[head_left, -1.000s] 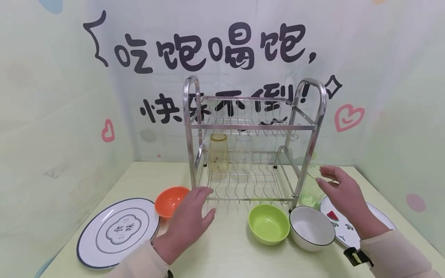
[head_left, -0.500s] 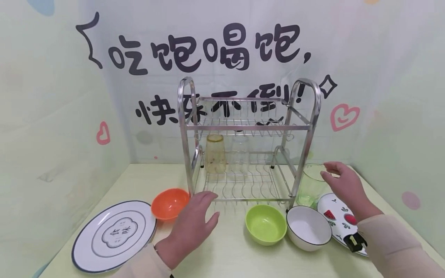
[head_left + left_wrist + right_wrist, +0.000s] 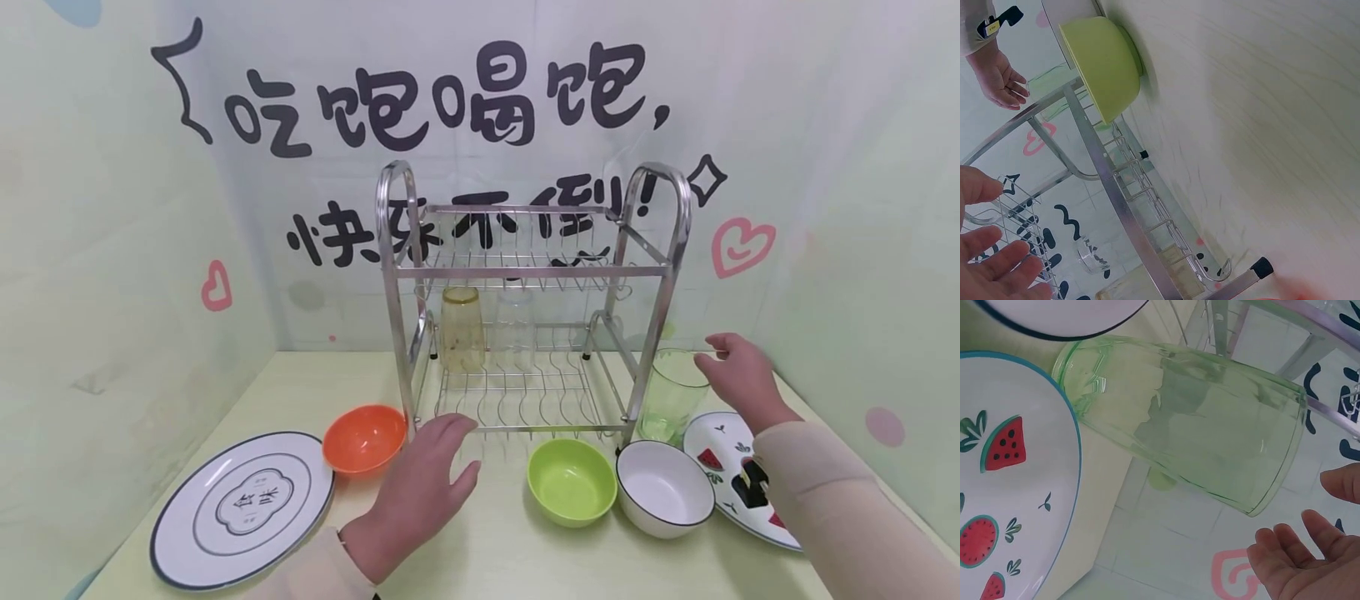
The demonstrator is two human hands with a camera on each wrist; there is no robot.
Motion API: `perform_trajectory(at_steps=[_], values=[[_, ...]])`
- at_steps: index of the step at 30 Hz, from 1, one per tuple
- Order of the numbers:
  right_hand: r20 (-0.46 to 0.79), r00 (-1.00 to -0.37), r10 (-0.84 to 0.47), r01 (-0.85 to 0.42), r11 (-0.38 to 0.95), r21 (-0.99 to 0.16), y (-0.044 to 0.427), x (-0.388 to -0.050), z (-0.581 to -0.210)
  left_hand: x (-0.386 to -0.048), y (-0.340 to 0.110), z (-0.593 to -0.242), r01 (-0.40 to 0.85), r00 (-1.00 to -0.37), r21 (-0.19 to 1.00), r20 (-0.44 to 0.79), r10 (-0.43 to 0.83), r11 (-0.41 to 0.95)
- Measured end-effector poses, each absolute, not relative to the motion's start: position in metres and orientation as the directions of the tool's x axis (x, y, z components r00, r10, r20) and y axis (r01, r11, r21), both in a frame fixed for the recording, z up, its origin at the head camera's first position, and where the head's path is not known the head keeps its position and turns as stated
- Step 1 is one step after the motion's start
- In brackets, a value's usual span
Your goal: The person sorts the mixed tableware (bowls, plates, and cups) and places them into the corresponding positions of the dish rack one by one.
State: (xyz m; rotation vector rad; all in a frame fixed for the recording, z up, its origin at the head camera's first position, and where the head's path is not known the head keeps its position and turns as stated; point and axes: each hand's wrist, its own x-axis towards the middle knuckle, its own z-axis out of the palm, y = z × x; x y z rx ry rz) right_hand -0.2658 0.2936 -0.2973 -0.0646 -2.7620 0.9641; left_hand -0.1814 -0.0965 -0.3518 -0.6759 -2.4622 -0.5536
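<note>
A tall clear green glass [image 3: 672, 396] stands upright on the table, just right of a two-tier metal dish rack [image 3: 528, 272]. My right hand [image 3: 744, 379] hovers beside its rim, fingers spread and holding nothing; the right wrist view shows a gap between the fingertips and the glass [image 3: 1191, 425]. My left hand [image 3: 416, 493] hangs in front of the rack's left side, near an orange bowl [image 3: 365, 439], with thumb and fingers apart and nothing between them. Inside the rack's lower tier are an amber glass [image 3: 462, 332] and a clear glass [image 3: 514, 332].
A green bowl [image 3: 572, 483] and a white bowl [image 3: 664, 490] with a dark rim sit in front of the rack. At right lies a watermelon-patterned plate [image 3: 708, 433], partly behind the white bowl and my sleeve. A white plate [image 3: 243, 508] with a blue rim lies at left.
My right hand has moved slightly up, staying by the green glass's rim. My left hand has barely moved. The whole view has shifted a little.
</note>
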Motion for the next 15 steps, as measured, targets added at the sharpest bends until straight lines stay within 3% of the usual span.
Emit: perform_trajectory(at_steps=[15], values=[[0.019,-0.991,0.133,0.098,0.816,-0.569,0.305,-0.288,-0.308,-0.181,-0.095,-0.356,0.559,-0.734,0.2,0.569,0.369,0.804]])
